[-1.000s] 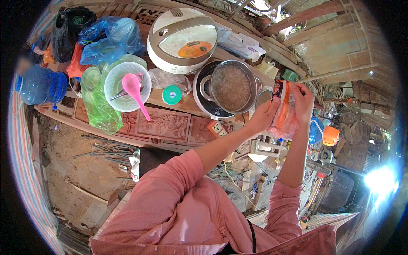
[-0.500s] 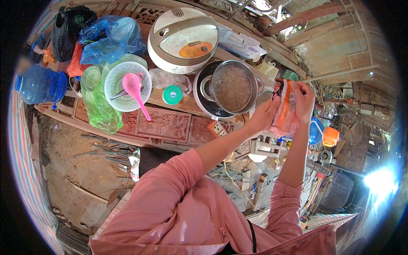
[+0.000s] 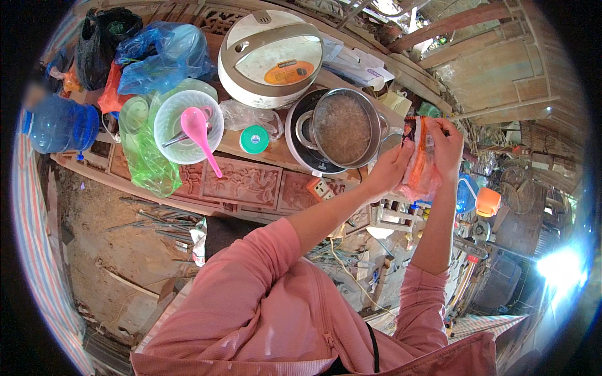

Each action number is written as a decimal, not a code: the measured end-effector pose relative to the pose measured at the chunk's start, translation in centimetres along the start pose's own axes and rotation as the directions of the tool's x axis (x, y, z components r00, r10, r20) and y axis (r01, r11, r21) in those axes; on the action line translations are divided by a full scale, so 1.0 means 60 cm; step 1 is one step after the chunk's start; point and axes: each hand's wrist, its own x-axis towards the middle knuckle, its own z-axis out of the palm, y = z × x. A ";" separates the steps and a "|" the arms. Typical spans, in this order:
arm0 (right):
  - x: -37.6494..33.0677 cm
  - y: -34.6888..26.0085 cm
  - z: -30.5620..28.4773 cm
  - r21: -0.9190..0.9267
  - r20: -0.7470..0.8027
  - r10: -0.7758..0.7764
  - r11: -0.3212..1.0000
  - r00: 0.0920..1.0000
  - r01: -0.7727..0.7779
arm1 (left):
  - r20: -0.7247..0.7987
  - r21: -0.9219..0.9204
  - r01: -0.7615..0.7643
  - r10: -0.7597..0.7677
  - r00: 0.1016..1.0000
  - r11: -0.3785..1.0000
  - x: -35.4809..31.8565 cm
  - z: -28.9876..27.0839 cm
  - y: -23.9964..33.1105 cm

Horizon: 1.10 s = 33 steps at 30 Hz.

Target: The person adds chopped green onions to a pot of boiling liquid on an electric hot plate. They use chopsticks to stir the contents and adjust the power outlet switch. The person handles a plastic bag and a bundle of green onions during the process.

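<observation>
Both my hands grip a clear plastic food packet (image 3: 416,169) with orange-red printing, held upright just right of the pot. My left hand (image 3: 392,168) closes on its left side, and my right hand (image 3: 446,150) pinches its upper right edge. What lies inside the packet I cannot make out. Beside it a steel pot (image 3: 342,128) full of brownish, bubbly liquid sits on a round black cooktop (image 3: 300,139). A pink ladle (image 3: 196,128) rests in a white plastic bowl (image 3: 164,119) further left.
A large white and brown rice cooker (image 3: 266,69) stands behind the pot. Left of the cooktop lies a green-lidded jar (image 3: 254,140). Blue (image 3: 163,59) and green plastic bags (image 3: 150,166) crowd the left end, near a blue water jug (image 3: 63,124). A power socket (image 3: 322,189) sits at the bench's front edge.
The packet has turned and shifted slightly in my hands, its orange strip now tilted. My right hand has moved a little to the left. The pot and other things stay put.
</observation>
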 end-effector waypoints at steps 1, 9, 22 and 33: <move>0.000 -0.002 0.000 -0.027 -0.018 0.013 1.000 1.000 -0.014 | 0.003 -0.013 0.014 -0.014 1.000 1.000 0.000 0.000 0.000; -0.001 -0.004 0.004 -0.017 -0.036 0.010 1.000 0.999 -0.010 | 0.013 0.040 -0.055 0.054 0.998 0.998 0.006 -0.006 -0.004; -0.001 0.000 0.006 0.001 -0.023 0.000 1.000 1.000 0.000 | 0.015 0.028 0.021 -0.021 1.000 0.999 0.003 -0.010 0.001; -0.004 -0.002 0.010 -0.067 -0.028 0.018 0.998 0.999 -0.020 | -0.028 0.064 -0.065 0.067 0.997 0.996 0.005 -0.012 -0.005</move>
